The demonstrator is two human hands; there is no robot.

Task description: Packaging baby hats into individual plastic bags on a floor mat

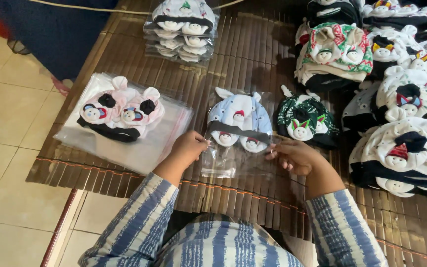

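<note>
Two hands pinch bag; bamboo mat, tiled floor

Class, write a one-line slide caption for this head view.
Both hands, left and right, hold a clear bag containing a blue baby hat.

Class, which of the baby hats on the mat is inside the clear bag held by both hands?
The light blue hat, between the pink hat and the dark green hat, which lie untouched.

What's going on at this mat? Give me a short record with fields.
Surface: bamboo mat
Left hand: pinches left edge of clear bag
Right hand: pinches the bag's right edge
In bag: light blue baby hat
Left: pink hat on flat bags
Top: bagged stack
Right: unbagged hats
</note>
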